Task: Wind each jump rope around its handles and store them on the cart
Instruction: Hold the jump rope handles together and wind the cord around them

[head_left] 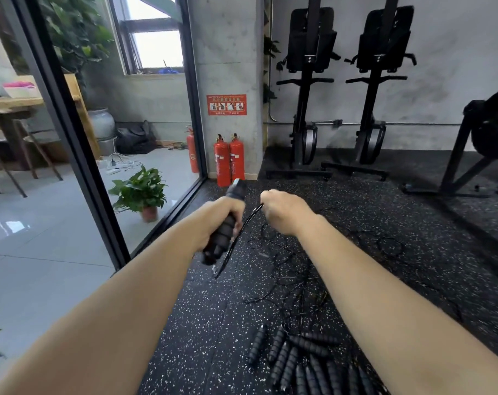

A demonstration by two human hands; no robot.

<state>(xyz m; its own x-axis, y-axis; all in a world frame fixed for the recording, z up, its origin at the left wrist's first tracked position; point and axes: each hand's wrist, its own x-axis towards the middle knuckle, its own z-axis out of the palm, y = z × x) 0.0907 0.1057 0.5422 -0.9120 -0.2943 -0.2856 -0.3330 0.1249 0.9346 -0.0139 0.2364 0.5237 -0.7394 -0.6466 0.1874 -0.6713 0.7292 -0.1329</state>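
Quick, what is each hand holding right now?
Left hand: closed around black jump rope handles.
Right hand: closed, pinching the thin black rope.

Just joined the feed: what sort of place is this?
Most likely a gym: speckled rubber floor, two rowers stood upright against the wall, and jump rope handles piled on the floor.
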